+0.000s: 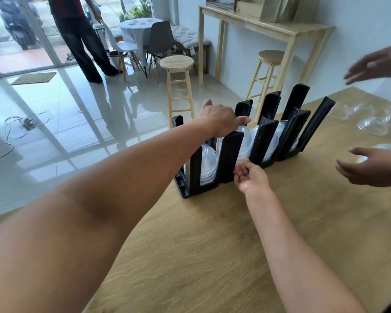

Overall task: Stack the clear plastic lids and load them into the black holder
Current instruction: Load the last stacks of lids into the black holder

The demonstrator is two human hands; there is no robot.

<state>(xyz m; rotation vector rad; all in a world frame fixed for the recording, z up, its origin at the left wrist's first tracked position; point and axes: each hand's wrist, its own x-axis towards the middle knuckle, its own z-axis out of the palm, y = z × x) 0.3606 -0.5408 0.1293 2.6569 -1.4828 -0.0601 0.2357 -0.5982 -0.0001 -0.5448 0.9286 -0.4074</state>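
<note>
The black holder stands near the wooden table's far edge, a row of slots between upright posts. Stacks of clear dome lids sit in its slots. My left hand reaches over the second slot and rests on top of the lid stack there, thumb and little finger spread, the other fingertips hidden. My right hand hovers palm up just in front of the holder, fingers loosely curled and holding nothing. More loose clear lids lie on the table at the far right.
Another person's two hands hover open at the right edge, near the loose lids. The table edge drops to a tiled floor on the left. Wooden stools and a tall side table stand beyond; a person stands by the glass door.
</note>
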